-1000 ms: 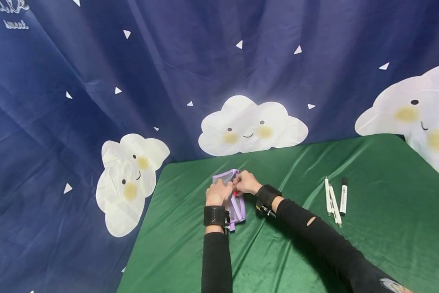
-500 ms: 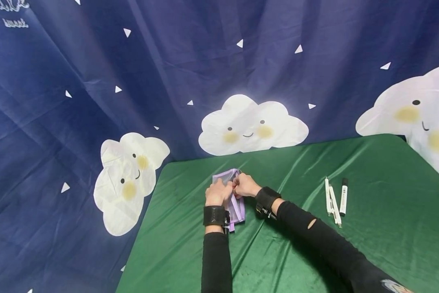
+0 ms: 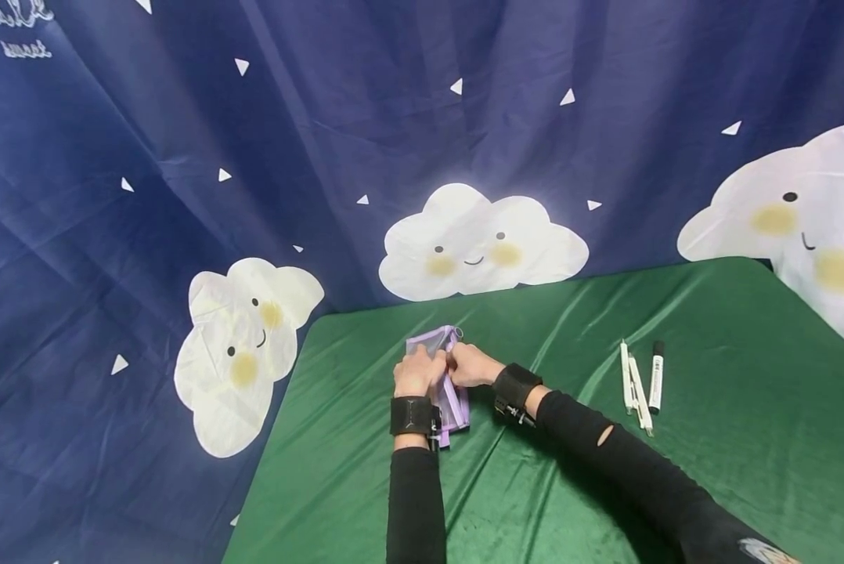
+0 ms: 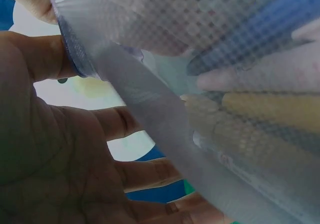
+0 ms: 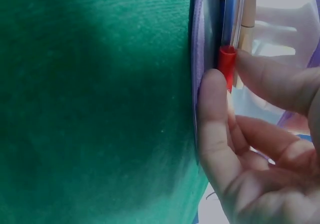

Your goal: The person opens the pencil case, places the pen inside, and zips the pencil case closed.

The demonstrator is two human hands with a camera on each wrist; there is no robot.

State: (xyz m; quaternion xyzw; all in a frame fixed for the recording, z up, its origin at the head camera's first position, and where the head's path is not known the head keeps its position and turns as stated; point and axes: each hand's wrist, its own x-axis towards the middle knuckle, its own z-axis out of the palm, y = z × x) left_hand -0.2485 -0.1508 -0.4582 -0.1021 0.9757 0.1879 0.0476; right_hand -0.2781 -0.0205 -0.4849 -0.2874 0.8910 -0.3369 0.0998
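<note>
A see-through mesh pencil pouch point(image 3: 429, 340) with purple edging lies at the table's left side. My left hand point(image 3: 416, 370) grips its edge; in the left wrist view the thumb and fingers are at the pouch rim point(image 4: 150, 98). Through the mesh show a blue pen point(image 4: 260, 26) and a yellow stick point(image 4: 270, 108), among others. My right hand point(image 3: 473, 365) is at the pouch's opening. In the right wrist view its thumb and forefinger pinch the red end of a clear-barrelled pen point(image 5: 227, 63), beside the purple zip edge point(image 5: 197, 43). The pen's far end is out of view.
On the green cloth point(image 3: 535, 486) to the right lie several slim white pens point(image 3: 636, 388) and a white marker with a black cap point(image 3: 657, 380). Behind the table hangs a blue curtain point(image 3: 337, 117) with cloud faces.
My right hand has shifted slightly nearer to me along the pouch opening. The red end, seen in the head view one second ago, is now hidden there. The left hand keeps its place.
</note>
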